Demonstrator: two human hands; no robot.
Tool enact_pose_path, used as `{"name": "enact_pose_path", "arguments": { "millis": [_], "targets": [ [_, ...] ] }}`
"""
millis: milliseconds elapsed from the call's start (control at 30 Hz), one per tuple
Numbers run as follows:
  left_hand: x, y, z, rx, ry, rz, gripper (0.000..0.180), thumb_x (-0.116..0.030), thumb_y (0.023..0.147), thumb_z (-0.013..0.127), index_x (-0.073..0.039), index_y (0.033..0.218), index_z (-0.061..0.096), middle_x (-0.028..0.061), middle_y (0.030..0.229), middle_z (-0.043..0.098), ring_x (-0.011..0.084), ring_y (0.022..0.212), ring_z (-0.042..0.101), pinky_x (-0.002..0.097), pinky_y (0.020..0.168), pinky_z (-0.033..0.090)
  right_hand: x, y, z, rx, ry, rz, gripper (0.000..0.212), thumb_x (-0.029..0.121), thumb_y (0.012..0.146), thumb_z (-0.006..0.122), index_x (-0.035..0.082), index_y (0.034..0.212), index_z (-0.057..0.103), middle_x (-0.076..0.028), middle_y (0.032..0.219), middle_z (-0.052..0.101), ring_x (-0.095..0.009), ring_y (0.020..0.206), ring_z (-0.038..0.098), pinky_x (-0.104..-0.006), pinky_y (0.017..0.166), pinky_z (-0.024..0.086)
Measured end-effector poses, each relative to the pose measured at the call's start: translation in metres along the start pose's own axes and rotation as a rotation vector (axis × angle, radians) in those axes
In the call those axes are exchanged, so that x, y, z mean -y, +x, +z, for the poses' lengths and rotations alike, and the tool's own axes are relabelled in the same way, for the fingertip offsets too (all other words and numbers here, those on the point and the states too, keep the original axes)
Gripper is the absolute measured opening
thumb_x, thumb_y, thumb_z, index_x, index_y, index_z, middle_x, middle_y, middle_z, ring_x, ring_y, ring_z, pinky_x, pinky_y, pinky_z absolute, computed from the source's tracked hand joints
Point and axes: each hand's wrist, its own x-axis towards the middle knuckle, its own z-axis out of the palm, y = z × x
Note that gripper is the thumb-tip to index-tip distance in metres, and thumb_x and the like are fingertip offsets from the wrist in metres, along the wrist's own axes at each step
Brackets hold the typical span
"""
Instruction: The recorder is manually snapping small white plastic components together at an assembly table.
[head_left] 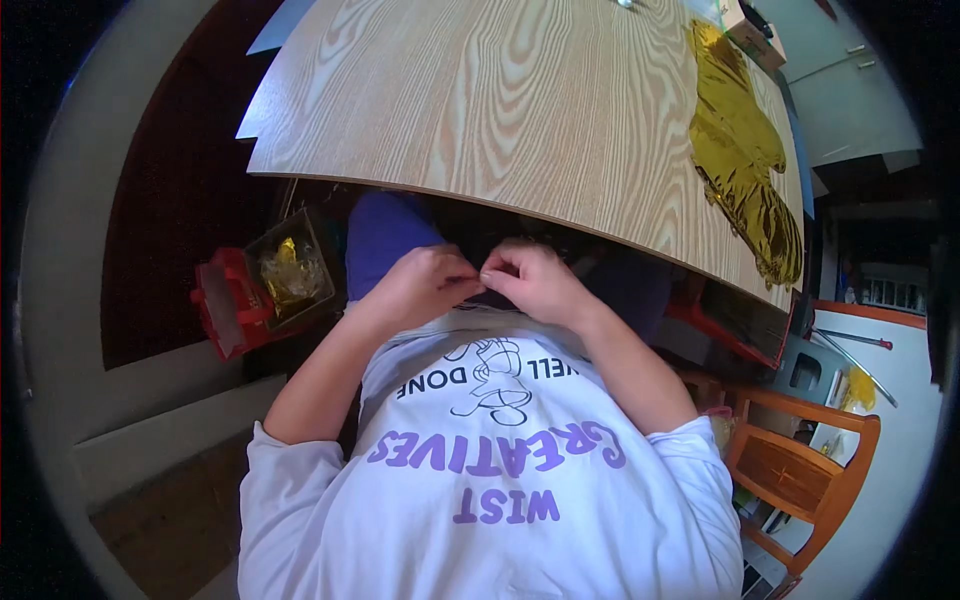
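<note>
Above my lap, close to the table's near edge, my left hand (432, 282) and my right hand (530, 281) meet with their fingertips pinched together. Whatever they pinch, if anything, is too small to make out. Both hands are off the wood-grain table (480, 110). On the table's right side lies a crumpled sheet of shiny gold foil (735, 130), its lower end bunched up near the corner.
Left of my legs stands a bin (325, 240) with gold foil and clear plastic inside, beside a red object (225, 300). A wooden chair (800, 470) is at the lower right. A small box (750, 35) sits at the table's far right.
</note>
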Motion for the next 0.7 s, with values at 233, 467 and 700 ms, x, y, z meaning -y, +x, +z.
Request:
{"name": "enact_pose_path", "arguments": {
  "millis": [233,467,700],
  "targets": [
    [-0.083,-0.006,-0.041,-0.143,0.252,0.428,0.007,-0.007,0.072,0.068,-0.007,0.079,0.066,0.0056,0.083,0.058,0.0245,0.076,0.057,0.0367,0.067,0.041,0.041,-0.044,0.006,-0.003,0.785,-0.27,0.051,0.025,0.095,0.058,-0.002,0.134,0.04,-0.012,0.127,0.05,-0.017,0.12,0.049,-0.0304,0.103,0.036],
    [-0.125,-0.002,-0.087,-0.363,0.374,0.63,0.018,-0.002,0.067,0.071,-0.007,0.084,0.066,0.0026,0.081,0.055,0.0223,0.072,0.051,0.0351,0.066,0.037,0.097,-0.043,-0.025,0.151,0.766,-0.326,0.039,0.027,0.1,0.049,-0.001,0.128,0.05,-0.006,0.1,0.063,-0.019,0.089,0.063,-0.0302,0.08,0.049],
    [-0.101,-0.023,-0.07,-0.244,-0.055,0.189,0.005,-0.002,0.073,0.07,0.002,0.077,0.069,0.0088,0.075,0.062,0.0217,0.069,0.057,0.0302,0.063,0.043,0.089,-0.046,-0.034,-0.24,-0.086,-0.547,0.012,0.013,0.088,0.064,0.001,0.089,0.064,-0.013,0.075,0.059,-0.028,0.069,0.06,-0.036,0.062,0.048]
  ]
}}
